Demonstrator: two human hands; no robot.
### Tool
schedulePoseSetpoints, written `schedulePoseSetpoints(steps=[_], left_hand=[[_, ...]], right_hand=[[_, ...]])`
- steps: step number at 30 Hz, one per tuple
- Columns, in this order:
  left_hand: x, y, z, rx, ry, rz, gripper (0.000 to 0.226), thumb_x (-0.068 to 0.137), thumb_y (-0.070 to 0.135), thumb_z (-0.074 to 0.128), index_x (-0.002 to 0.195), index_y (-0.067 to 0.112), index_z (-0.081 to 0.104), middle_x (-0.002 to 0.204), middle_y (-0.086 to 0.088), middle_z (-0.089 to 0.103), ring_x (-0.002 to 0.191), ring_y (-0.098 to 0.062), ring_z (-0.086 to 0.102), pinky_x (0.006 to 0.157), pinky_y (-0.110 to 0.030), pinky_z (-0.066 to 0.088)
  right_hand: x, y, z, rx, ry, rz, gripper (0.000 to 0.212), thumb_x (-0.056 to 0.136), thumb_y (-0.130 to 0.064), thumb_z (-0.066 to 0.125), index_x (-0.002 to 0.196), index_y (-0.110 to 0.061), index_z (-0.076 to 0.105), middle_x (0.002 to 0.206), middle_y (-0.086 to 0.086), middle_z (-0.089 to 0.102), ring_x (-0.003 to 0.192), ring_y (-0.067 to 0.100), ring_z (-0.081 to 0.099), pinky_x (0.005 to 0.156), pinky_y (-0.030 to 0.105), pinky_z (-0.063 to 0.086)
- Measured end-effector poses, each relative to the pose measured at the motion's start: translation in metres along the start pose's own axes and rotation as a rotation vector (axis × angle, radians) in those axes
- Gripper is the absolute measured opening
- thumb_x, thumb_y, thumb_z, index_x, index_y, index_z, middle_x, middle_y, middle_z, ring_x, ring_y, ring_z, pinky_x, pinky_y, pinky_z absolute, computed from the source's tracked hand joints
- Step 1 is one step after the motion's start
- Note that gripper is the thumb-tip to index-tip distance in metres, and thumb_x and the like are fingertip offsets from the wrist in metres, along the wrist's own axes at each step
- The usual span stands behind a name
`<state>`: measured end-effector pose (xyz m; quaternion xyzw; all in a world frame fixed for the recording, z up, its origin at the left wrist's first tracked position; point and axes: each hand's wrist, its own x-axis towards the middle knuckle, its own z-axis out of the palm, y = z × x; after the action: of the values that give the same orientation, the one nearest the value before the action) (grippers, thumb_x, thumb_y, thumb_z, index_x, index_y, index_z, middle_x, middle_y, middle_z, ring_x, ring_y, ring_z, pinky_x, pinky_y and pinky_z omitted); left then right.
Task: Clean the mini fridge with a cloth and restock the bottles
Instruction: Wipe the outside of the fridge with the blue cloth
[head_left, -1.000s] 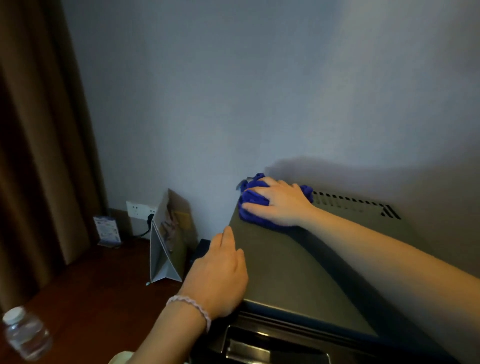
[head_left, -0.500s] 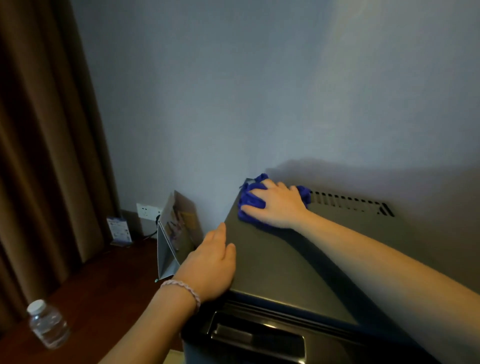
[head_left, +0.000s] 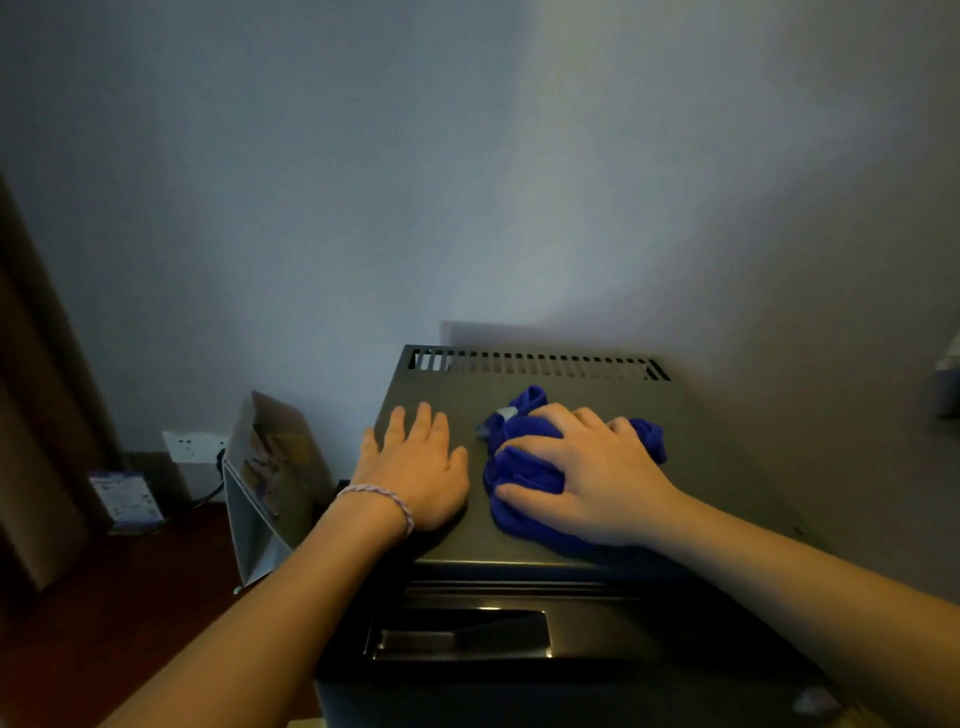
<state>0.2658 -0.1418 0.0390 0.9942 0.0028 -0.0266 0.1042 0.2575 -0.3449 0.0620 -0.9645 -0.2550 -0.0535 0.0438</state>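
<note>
The dark grey mini fridge (head_left: 727, 467) fills the lower middle of the head view, seen from above. Its vent slots (head_left: 530, 361) run along the back edge, and the recessed door handle (head_left: 457, 634) faces me. A bunched blue cloth (head_left: 524, 467) lies on the middle of the fridge top. My right hand (head_left: 597, 478) presses down on it, fingers spread and curled into the folds. My left hand (head_left: 415, 467) lies flat on the top near its left edge, just beside the cloth. No bottle is in view.
A folded paper bag (head_left: 270, 467) stands against the fridge's left side. Behind it the wall carries a socket (head_left: 192, 447) with a plug. A small blue card (head_left: 124, 499) stands on the dark wooden surface. A brown curtain (head_left: 31, 415) hangs at far left. The wall is close behind the fridge.
My right hand has dragged the cloth from the back left corner toward the middle of the top. My left hand slid further onto the top. The water bottle at lower left left the view.
</note>
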Motion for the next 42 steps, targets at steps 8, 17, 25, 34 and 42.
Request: schedulePoseSetpoints(steps=[8,17,25,34,42], left_hand=[[-0.008,-0.005,0.002,0.038,0.005,0.012,0.072,0.099,0.061,0.016,0.159,0.026,-0.002,0.166,0.004,-0.011,0.152,-0.022,-0.013,0.123,-0.048,-0.004],[-0.004,-0.001,-0.003,0.036,-0.017,-0.038,0.075,0.092,0.074,0.015,0.156,0.04,-0.005,0.164,0.013,-0.014,0.151,-0.016,-0.016,0.121,-0.052,0.001],[-0.006,0.004,-0.009,0.033,-0.013,-0.044,0.077,0.093,0.073,0.018,0.158,0.036,0.001,0.166,0.008,-0.007,0.153,-0.02,-0.008,0.12,-0.053,0.007],[-0.009,-0.002,0.002,0.074,0.011,-0.015,0.076,0.093,0.075,0.012,0.157,0.037,0.001,0.167,0.005,-0.005,0.153,-0.024,-0.005,0.12,-0.054,0.007],[-0.011,0.0,0.005,0.098,0.023,-0.003,0.074,0.093,0.074,0.01,0.157,0.04,-0.001,0.166,0.005,-0.007,0.153,-0.024,-0.007,0.121,-0.053,0.003]], right_hand=[[0.138,0.052,0.018,-0.029,0.021,0.114,0.061,0.086,-0.081,0.036,0.132,-0.045,0.054,0.146,0.0,0.043,0.131,0.032,0.042,0.106,0.057,0.031],[0.201,0.068,0.025,-0.041,0.048,0.201,0.061,0.087,-0.079,0.033,0.127,-0.039,0.058,0.138,0.007,0.047,0.126,0.039,0.045,0.104,0.059,0.03],[0.073,0.051,0.009,-0.047,0.049,0.049,0.059,0.089,-0.078,0.036,0.135,-0.044,0.052,0.142,0.0,0.043,0.125,0.03,0.045,0.101,0.05,0.034],[-0.025,0.036,0.003,-0.029,0.05,0.096,0.071,0.08,-0.087,0.027,0.136,-0.049,0.05,0.143,-0.012,0.039,0.125,0.021,0.042,0.101,0.047,0.034],[0.076,0.081,0.011,-0.045,0.046,0.21,0.063,0.085,-0.081,0.037,0.135,-0.046,0.052,0.146,-0.001,0.043,0.13,0.031,0.042,0.106,0.058,0.031]])
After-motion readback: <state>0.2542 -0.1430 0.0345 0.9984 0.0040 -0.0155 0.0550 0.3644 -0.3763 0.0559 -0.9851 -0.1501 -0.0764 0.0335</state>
